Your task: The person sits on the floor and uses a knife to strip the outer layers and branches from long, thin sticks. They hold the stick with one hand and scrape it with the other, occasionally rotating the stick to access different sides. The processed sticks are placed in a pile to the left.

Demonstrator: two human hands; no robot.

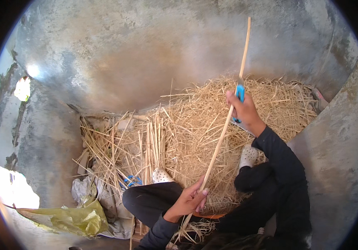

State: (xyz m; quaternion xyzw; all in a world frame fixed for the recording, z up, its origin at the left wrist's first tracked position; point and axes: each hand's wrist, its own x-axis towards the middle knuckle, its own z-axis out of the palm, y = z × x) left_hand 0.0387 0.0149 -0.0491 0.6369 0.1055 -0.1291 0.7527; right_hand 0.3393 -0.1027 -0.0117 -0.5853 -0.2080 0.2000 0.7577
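A long, pale split stick (pixel 219 146), like cane or bamboo, runs slantwise from my lap up toward the back wall. My left hand (pixel 188 201) is closed around its lower part, thumb on top. My right hand (pixel 247 111) grips a blue-handled cutting tool (pixel 240 92) that looks like a knife. Its dark blade lies against the stick just above my fingers, and the stick passes along my right thumb. Most of the handle is hidden in my palm. Beyond the blade, the stick's far end stands free.
A thick heap of straw-like shavings (pixel 204 125) covers the floor ahead. Several cut sticks (pixel 156 139) lie left of it. A yellow-green sack (pixel 77 218) and pale crumpled cloth (pixel 83 189) lie at the left. Concrete walls (pixel 145 58) enclose the spot; my pale clogs (pixel 248 156) rest among the shavings.
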